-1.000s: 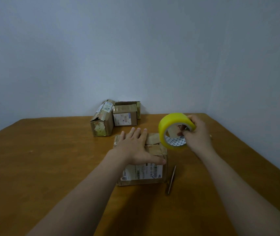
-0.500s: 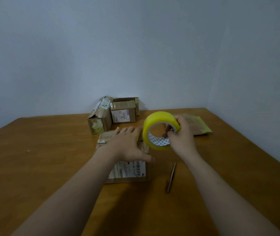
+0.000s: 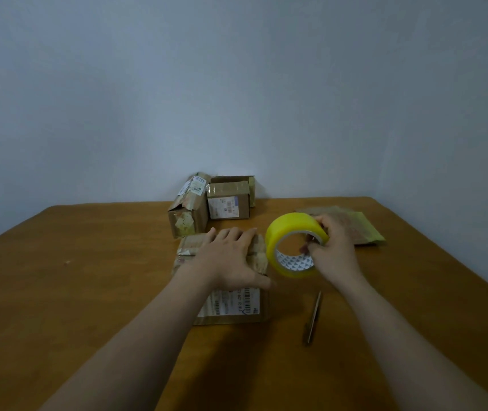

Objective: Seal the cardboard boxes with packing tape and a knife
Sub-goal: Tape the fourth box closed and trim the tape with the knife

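The nearest cardboard box (image 3: 233, 307) sits in the middle of the wooden table (image 3: 88, 292), and the left hand (image 3: 230, 256) lies flat on its top, fingers straight and a little spread, thumb reaching toward the front right corner. A second ago the box stood right beside the knife (image 3: 313, 317); now there is a clear gap of bare table between them, the box having slid left under the palm while the knife lies as it did, pointing away from the person. The right hand (image 3: 337, 250) grips the yellow tape roll (image 3: 284, 229), fingers curled through the core and thumb on the rim. It holds the roll on edge in the air just off the box's right top edge, a bit lower than half a second ago; whether roll and box touch cannot be told. Two more boxes (image 3: 189, 215) stand together by the wall, and a flat packet (image 3: 367, 229), hidden behind the hand a second ago, shows beyond the right hand.
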